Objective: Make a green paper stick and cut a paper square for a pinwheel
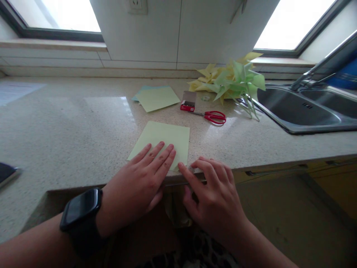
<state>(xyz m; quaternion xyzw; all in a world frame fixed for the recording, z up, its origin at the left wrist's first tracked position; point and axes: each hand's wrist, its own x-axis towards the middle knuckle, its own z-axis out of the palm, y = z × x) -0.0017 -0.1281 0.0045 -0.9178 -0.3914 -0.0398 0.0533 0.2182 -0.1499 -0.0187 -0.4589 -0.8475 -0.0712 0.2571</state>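
Head view looks down on a speckled countertop [83,123]. 1 pale green paper sheet [164,139] lies at the near edge, its near side along that edge. Left hand [139,182], fingers flat and spread, presses the sheet's near half. Right hand [214,193], just right of it, touches the near right corner with curled fingertips, gripping nothing. Far right lie red scissors [214,117] and folded paper pinwheels [231,82].

Home kitchen, stone countertop [69,126], steel sink [304,111], faucet [315,70], windows [290,22]
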